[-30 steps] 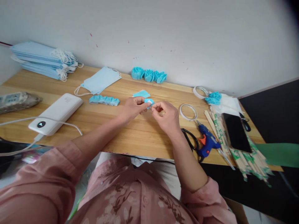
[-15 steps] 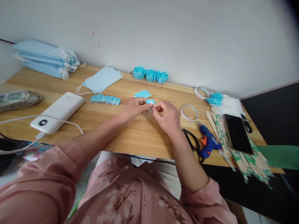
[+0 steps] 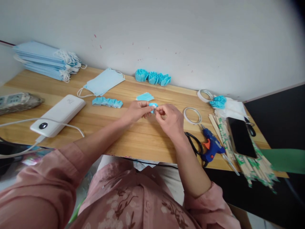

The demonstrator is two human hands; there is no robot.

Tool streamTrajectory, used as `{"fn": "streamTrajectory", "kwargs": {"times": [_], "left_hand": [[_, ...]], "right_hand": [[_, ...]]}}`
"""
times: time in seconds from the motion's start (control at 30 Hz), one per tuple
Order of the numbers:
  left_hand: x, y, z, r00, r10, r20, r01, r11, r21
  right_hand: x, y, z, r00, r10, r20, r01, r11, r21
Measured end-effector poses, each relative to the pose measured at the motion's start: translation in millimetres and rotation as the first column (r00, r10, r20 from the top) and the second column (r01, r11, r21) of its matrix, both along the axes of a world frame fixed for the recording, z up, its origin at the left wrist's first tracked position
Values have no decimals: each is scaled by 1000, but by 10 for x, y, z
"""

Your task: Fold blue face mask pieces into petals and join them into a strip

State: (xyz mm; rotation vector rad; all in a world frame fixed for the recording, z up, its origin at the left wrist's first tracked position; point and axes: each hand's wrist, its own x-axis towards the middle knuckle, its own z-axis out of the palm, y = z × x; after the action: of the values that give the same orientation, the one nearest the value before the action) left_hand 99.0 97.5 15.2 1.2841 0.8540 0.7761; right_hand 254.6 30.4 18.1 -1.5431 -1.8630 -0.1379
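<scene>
- Material (image 3: 153,104), small and blue, is sitting in our narrow grip: left hand (image 3: 136,112) and right hand (image 3: 170,120) are pinching and partly hiding it, above the surface (image 3: 143,140).
- Blue strips (image 3: 145,96) are lying just behind it, blue rosettes (image 3: 152,77) farther back.
- Glue gun (image 3: 213,146) is lying beyond our right forearm.
- Phone (image 3: 241,136) is resting on wrapped sticks (image 3: 256,168).
- Power bank (image 3: 59,114) and masks (image 3: 105,82) are lying leftward.

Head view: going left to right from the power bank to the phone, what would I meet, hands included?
Power bank, pleated blue strip, left hand, held blue piece, right hand, nearer tape roll, glue gun, phone.
</scene>
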Motion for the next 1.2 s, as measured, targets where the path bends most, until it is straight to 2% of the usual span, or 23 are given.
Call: {"fn": "streamTrajectory", "kwargs": {"times": [0.33,0.6,0.9,1.07,1.2], "left_hand": [[6,-7,-21,997,-49,53,45,996,74],[30,-13,-59,998,11,56,-23,976,218],[24,-23,20,996,34,85,-50,980,193],[28,-53,46,994,58,93,-74,980,182],[31,-64,47,993,61,99,-78,980,184]], "right_hand": [[21,7,-13,1000,-19,-5,19,1000,8],[17,11,-16,1000,4,8,-4,999,42],[-26,-12,-12,998,8,-55,-4,997,76],[-74,-25,4,996,-45,-72,52,993,102],[-38,-26,15,985,-108,-136,131,976,176]]}}
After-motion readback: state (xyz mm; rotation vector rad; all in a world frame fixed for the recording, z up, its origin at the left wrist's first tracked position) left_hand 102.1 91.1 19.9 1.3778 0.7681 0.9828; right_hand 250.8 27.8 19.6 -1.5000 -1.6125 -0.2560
